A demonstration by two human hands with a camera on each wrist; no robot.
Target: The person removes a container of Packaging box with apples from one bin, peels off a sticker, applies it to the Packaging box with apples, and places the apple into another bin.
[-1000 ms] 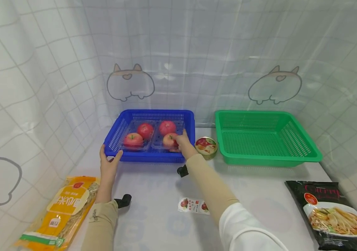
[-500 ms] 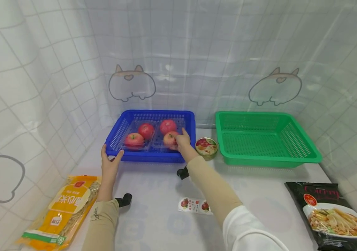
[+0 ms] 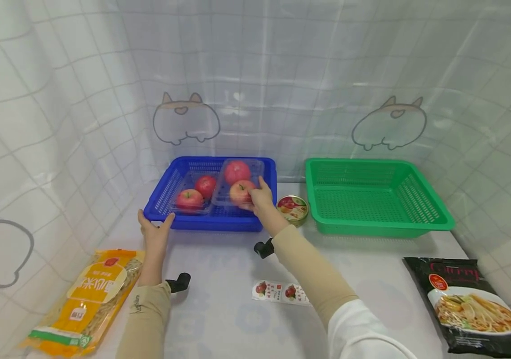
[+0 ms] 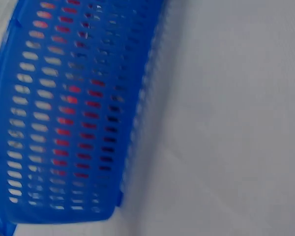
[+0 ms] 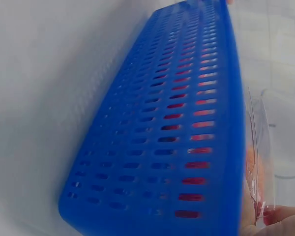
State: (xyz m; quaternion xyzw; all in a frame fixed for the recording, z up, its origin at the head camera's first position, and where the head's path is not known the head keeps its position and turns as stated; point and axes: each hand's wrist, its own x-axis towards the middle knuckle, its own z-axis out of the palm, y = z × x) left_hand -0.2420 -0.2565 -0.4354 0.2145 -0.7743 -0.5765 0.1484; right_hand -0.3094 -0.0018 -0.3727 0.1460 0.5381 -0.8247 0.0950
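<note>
My right hand (image 3: 264, 204) grips the near right edge of a clear plastic box (image 3: 219, 192) with two red apples, raised and tilted within the blue basket (image 3: 206, 224). In the right wrist view, fingertips (image 5: 280, 216) hold the clear box (image 5: 265, 147) above the basket rim. My left hand (image 3: 155, 239) holds the basket's front left corner, thumb on the front side and the other fingers partly hidden. Another clear box (image 3: 176, 207) with two apples lies in the basket's left half. The left wrist view shows the basket wall (image 4: 64, 211), with red showing through its slots.
A round tin (image 3: 292, 208) stands between the blue basket and a green basket (image 3: 381, 227). A yellow grain bag (image 3: 87, 301) lies front left, a black noodle pack (image 3: 468, 304) front right. A printed strip (image 3: 278, 292) lies on the white table. Curtains (image 3: 282, 114) surround it.
The right-hand apple box has risen from the basket floor and tilted, its far end now near the back rim, with my right hand holding it. My left hand stays at the basket corner.
</note>
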